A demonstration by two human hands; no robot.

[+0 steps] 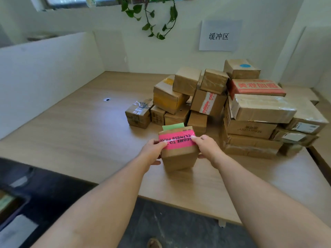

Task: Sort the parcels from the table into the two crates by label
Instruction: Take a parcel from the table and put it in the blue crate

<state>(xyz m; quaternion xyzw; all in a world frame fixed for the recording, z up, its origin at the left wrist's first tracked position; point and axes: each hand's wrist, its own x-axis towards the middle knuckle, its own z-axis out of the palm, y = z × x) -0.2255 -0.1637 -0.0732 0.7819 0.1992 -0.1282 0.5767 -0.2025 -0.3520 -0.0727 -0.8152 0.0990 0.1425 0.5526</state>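
I hold a small brown cardboard parcel (179,154) with a pink tape band and a green label at its far edge, just above the wooden table (75,133). My left hand (153,151) grips its left side and my right hand (208,147) grips its right side, thumbs on the pink tape. Behind it, a pile of brown parcels (223,106) covers the right half of the table. One parcel at the back (241,68) carries a blue round sticker. No crate shows clearly in this view.
White partition walls (44,72) enclose the table on the left, back and right. A paper sign (219,35) hangs on the back wall under a trailing plant (154,17). A dark object (10,203) sits at the lower left, below the table edge.
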